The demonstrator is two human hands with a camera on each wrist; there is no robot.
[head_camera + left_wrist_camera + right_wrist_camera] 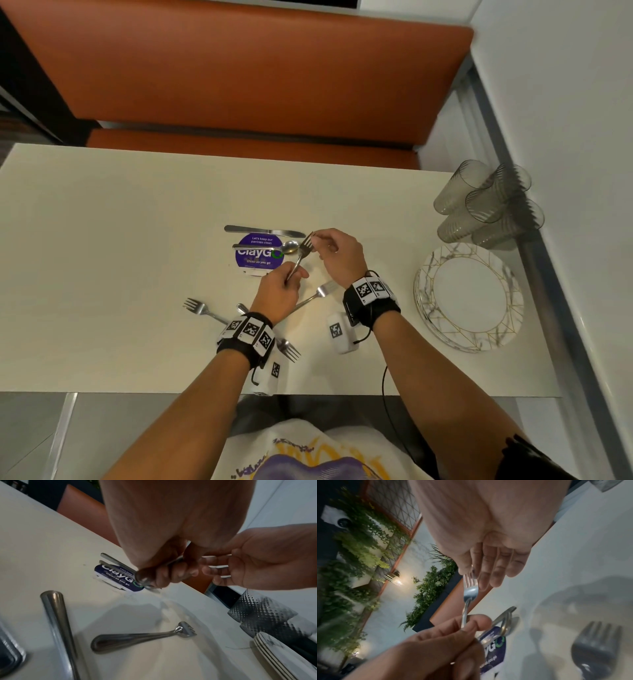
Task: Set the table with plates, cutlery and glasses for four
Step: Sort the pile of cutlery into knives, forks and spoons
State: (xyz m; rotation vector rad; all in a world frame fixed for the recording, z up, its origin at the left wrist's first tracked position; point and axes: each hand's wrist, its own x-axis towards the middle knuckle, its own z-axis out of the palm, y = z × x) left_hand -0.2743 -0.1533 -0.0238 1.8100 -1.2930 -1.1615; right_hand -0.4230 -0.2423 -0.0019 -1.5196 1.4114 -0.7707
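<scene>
Orange bench seating (239, 68) runs behind the pale counter (102, 222), where a person holds one fork (301, 255) up between both hands. Their left hand (279, 291) is curled round its handle, and their right hand (339, 255) pinches the tines. Just beyond, a knife (263, 231) and a spoon (267, 246) lie across a purple round sticker (255, 262). Three more forks rest near the wrists: one (315, 296) between them, another (200, 308) to the left, a third (289, 349) partly hidden. Stacked marbled plates (469, 298) sit at the right edge, with four smoky glasses (486, 205) just behind them.
</scene>
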